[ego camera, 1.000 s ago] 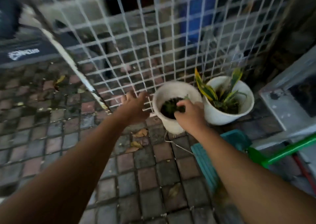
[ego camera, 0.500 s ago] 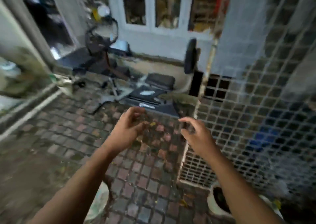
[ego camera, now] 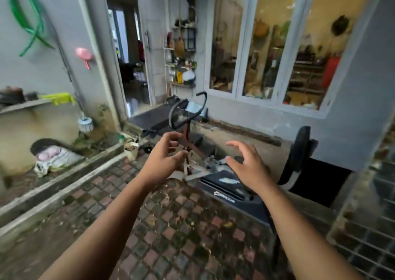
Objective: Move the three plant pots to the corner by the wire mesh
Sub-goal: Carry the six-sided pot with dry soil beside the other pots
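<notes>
No plant pot shows in the head view at this moment. My left hand [ego camera: 164, 158] is raised over the brick paving, fingers loosely curled, holding nothing. My right hand [ego camera: 248, 164] hovers beside it with fingers spread and relaxed, also empty. The wire mesh [ego camera: 367, 237] appears only at the lower right edge of the view, blurred.
Brick paving [ego camera: 171, 226] fills the foreground. An exercise machine [ego camera: 192, 134] and a black stand fan [ego camera: 299, 155] lie ahead by the house wall. A raised concrete curb [ego camera: 53, 185] runs along the left. An open doorway [ego camera: 132, 66] and large windows [ego camera: 273, 51] stand behind.
My view swung left and up, away from the two white pots at the mesh toward the house. My right hand left the pot's rim; both hands are now raised and empty.
</notes>
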A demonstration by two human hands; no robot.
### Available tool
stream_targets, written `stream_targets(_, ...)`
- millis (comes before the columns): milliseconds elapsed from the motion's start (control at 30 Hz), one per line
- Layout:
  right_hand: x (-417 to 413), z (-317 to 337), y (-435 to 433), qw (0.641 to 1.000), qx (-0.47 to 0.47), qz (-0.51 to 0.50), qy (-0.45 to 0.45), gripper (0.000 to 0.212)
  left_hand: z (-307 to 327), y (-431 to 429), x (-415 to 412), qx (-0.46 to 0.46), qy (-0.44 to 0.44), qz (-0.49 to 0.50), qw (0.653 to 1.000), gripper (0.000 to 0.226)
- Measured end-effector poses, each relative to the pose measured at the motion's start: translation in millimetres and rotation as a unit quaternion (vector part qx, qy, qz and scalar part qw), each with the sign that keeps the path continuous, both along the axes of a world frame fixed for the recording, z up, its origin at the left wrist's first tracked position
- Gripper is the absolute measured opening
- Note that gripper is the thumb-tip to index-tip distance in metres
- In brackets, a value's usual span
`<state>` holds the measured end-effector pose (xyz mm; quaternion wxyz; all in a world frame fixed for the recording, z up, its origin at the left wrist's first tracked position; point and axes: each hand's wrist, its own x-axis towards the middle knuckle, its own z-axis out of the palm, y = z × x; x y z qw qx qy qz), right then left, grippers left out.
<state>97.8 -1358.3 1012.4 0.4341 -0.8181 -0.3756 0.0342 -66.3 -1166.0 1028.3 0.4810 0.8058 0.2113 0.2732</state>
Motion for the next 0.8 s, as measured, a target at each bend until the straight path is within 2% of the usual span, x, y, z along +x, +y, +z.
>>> stream_targets(100, 63.9, -0.4, 51.0, 0.999, 0.003, 0.032, -0.031, 0.039, -1.2, 45.1, 54.1, 0.009, -0.011, 0.024, 1.000, 0.042)
stream_targets(200, 129.3, -1.8, 106.0, 0.997, -0.005, 0.063, -0.033, 0.039, -8.2, 87.8, 105.0, -0.028, -0.026, 0.064, 0.997, 0.035)
stream_targets(367, 220.9, -3.1, 201.7, 0.990, -0.050, 0.130, -0.034, 0.040, -11.1, 157.4, 171.6, -0.044, 0.003, 0.105, 0.993, 0.036)
stream_targets(500, 264.8, -14.8, 276.6, 0.984, -0.066, 0.162, -0.032, 0.038, -21.5, 213.2, 216.4, -0.057, 0.020, 0.147, 0.987, 0.034)
stream_targets(633, 294.8, -35.8, 351.4, 0.979, -0.072, 0.190, -0.020, 0.036, -41.8, 277.0, 270.8, -0.065, 0.054, 0.152, 0.985, 0.039)
stream_targets(800, 355.3, -53.4, 449.7, 0.976, -0.098, 0.189, -0.054, 0.036, -77.0, 380.6, 350.4, -0.035, 0.085, 0.143, 0.985, 0.039)
